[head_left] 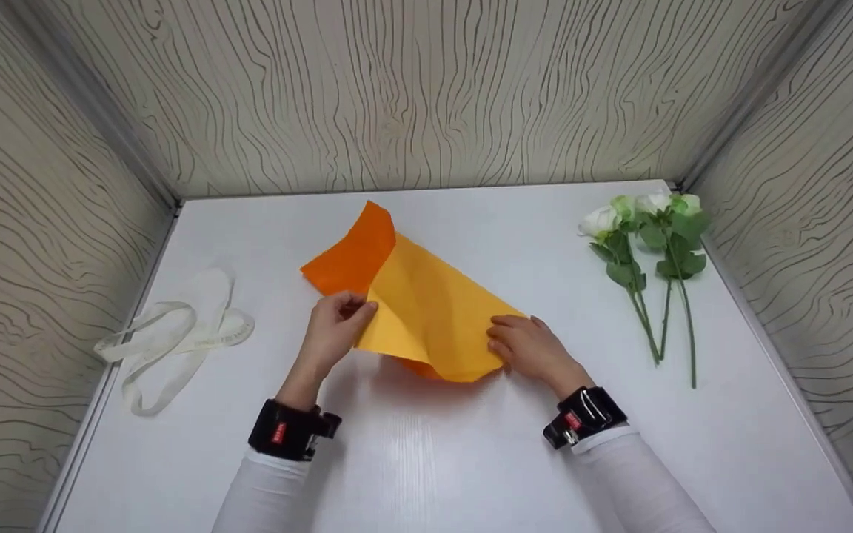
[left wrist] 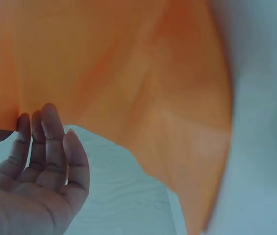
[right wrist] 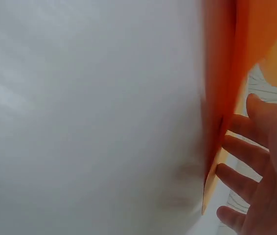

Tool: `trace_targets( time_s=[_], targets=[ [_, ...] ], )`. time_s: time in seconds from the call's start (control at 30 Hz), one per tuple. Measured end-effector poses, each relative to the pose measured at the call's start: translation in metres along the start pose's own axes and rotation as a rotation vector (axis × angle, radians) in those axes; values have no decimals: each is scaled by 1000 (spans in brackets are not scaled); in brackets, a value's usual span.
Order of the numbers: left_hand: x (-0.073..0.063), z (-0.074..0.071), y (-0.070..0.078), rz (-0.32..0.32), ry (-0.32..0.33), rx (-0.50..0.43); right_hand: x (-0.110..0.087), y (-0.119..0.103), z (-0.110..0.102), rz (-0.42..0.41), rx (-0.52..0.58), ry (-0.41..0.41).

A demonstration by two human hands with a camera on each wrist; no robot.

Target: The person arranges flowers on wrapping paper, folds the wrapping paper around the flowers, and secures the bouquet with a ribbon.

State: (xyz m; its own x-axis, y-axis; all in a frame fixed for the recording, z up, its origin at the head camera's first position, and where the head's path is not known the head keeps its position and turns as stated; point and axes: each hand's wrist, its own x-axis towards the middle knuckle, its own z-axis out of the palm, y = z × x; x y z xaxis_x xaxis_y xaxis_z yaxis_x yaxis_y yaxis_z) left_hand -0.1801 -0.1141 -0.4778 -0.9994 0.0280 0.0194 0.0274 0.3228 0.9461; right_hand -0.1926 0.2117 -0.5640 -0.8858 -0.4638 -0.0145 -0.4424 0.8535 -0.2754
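Observation:
A sheet of wrapping paper (head_left: 441, 311), yellow on one face and orange on the other, lies partly folded over itself mid-table. Its deep orange part (head_left: 352, 252) sticks out at the upper left. My left hand (head_left: 335, 326) pinches the sheet's lower left edge between thumb and forefinger, lifting it off the table; the other fingers (left wrist: 53, 137) are loosely bent in the left wrist view. At the paper's right edge, my right hand (head_left: 534, 346) touches it with spread, slightly bent fingers. In the right wrist view, the fingertips (right wrist: 229, 142) rest against the paper's edge.
A pale printed ribbon (head_left: 175, 340) lies in loose loops on the left of the white table (head_left: 412, 474). Several white roses (head_left: 649, 215) with green stems lie at the right. Patterned panels (head_left: 397, 96) enclose the back and sides.

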Motion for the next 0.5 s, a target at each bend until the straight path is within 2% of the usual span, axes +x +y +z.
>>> trace_targets(
  time_s=[0.13, 0.27, 0.5],
  targets=[
    [-2, -14, -12, -82, 26, 33, -5, 10, -4, 76, -29, 3],
    [-4, -25, -28, -182, 24, 125, -11, 17, -7, 151, -42, 7],
    [-9, -33, -54, -361, -33, 322, -17, 24, -11, 260, -42, -15]
  ],
)
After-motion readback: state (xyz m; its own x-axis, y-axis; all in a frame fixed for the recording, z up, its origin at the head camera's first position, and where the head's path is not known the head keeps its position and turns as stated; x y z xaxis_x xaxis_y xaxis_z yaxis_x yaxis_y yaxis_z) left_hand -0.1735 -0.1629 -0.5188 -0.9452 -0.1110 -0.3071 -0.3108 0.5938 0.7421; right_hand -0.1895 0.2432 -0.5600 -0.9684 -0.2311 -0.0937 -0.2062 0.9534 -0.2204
